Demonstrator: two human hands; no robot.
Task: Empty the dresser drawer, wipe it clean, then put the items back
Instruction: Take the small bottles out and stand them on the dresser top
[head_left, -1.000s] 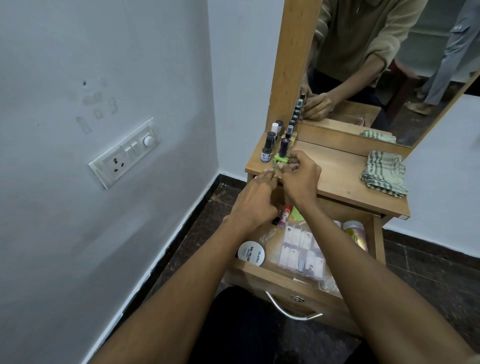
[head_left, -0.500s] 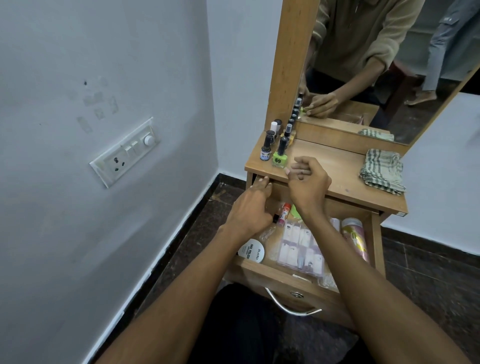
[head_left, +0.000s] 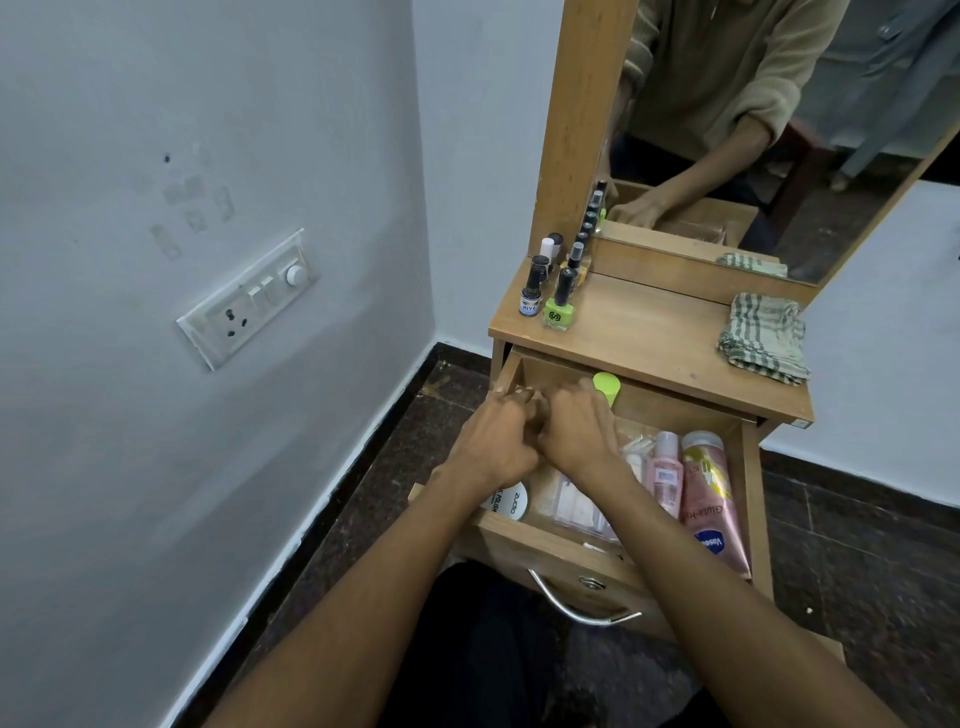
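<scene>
With both hands deep in the drawer (head_left: 524, 540), left hand (head_left: 493, 441) and right hand (head_left: 576, 434) curl their fingers, around what I cannot tell. Best lift small bottles upright, one per hand, beside the green bottle (head_left: 559, 312).

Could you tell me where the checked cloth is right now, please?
In the head view, the checked cloth lies folded on the dresser top at its right end, below the mirror and apart from the nail polish bottles.
</scene>
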